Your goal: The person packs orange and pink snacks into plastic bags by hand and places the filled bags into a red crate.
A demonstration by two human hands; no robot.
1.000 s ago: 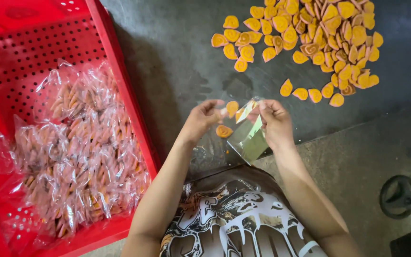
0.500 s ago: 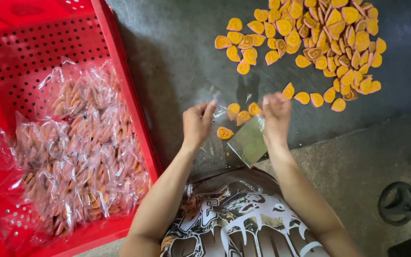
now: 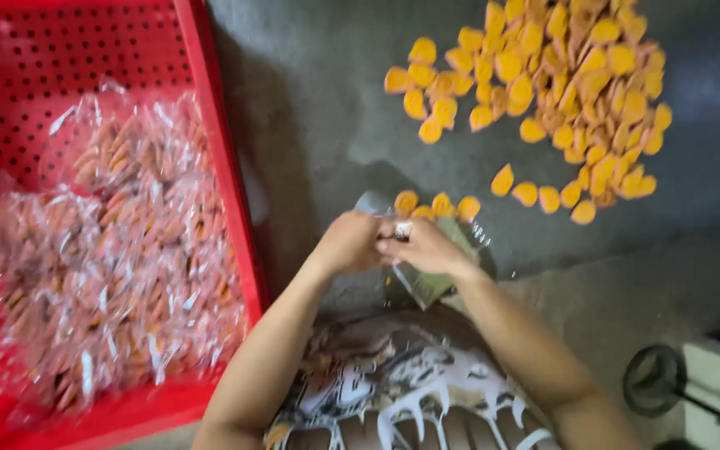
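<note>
The fingertips of the left hand (image 3: 350,242) & the right hand (image 3: 427,248) are pressed together, tip to tip, & a small clear plastic bag (image 3: 431,250) is pinched between them at its top edge. The picture is blurry, so it can't be told exactly how much of the bag's mouth is caught. A few orange snack pieces (image 3: 435,205) are seen just past the knuckles, at the bag's far end; whether they sit inside the bag or on the floor can't be told. If the pinch is let loose, the bag could be dropped & the pieces could be spilled onto the dark grey floor (image 3: 318,125). If it is pulled too hard, the thin plastic could be torn. The pieces look thin & could be cracked if squeezed. Further out, up & to the right, a big loose pile of orange pieces (image 3: 568,83) is spread on the floor, well apart from the hands; it could be scattered or crushed by a careless arm or knee. To the left, a red plastic crate (image 3: 218,158) is half filled with packed bags (image 3: 118,250), heaped high near the rim, so some could be tipped out if the crate is bumped.
</note>
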